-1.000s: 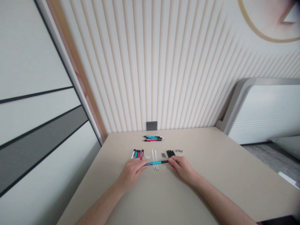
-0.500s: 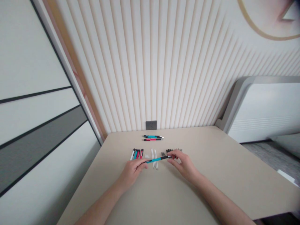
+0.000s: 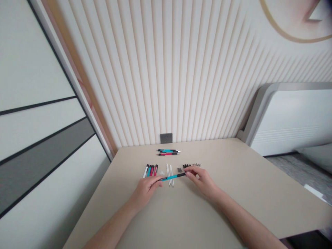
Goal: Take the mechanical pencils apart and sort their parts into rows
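A blue and black pen (image 3: 172, 177) is held level above the table between my two hands. My left hand (image 3: 147, 188) is closed on its left, blue end. The fingers of my right hand (image 3: 199, 176) pinch the black end, covering its tip. Beneath the pen lie several thin white refills (image 3: 170, 169). Left of them are small white pieces (image 3: 162, 172) and a row of white, blue and red pen barrels (image 3: 152, 169). Small grey springs or similar parts (image 3: 180, 170), black grips (image 3: 186, 166) and silvery tips (image 3: 197, 164) lie near my right hand.
Three pens (image 3: 168, 152), blue and red with black, lie at the back of the beige table (image 3: 220, 155). A dark wall socket (image 3: 166, 138) sits behind them on the ribbed wall. A white cabinet (image 3: 38, 180) stands at the left, a bed headboard (image 3: 290, 117) at the right.
My right fingers have closed further over the black end, so its silvery tip shows less. Both hands keep hold of the pen, and the whole view has shifted slightly.
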`<state>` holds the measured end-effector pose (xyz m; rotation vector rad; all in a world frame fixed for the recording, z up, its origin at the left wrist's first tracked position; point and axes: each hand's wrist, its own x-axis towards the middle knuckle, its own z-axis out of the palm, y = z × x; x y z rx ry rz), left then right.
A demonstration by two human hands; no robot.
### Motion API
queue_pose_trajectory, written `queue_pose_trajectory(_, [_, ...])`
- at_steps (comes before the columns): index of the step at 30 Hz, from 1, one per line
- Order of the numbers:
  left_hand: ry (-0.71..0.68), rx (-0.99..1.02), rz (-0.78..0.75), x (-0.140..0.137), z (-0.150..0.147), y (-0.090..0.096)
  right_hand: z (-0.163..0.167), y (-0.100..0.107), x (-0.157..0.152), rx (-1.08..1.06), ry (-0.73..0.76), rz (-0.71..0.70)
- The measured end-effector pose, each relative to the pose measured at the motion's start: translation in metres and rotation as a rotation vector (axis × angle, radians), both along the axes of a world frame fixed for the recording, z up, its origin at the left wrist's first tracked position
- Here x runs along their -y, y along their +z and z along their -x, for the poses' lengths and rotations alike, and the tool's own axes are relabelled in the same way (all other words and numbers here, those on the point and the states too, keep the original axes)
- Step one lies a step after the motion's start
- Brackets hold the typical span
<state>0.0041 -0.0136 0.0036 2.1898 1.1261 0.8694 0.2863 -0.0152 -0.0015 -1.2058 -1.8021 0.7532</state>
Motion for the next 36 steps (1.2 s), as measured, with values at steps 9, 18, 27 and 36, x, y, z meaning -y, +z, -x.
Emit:
queue_pose_trajectory(9, [0.022,-0.048,0.023,0.001,-0.002,0.000,0.001,-0.002,-0.002,-0.130,-0.016,-0.194])
queue_pose_trajectory(18, [0.046,-0.058,-0.003,-0.001,0.000,-0.001,-0.050,-0.003,-0.027,0.138,-0.317,-0.146])
queue_pose_trajectory(27, [0.013,-0.084,-0.024,-0.001,-0.001,-0.001,-0.081,-0.028,-0.040,0.473,-0.353,0.096])
queue_pose_trajectory(36, [-0.012,-0.088,-0.060,-0.004,0.002,-0.004,-0.074,-0.028,-0.043,0.451,-0.328,0.053])
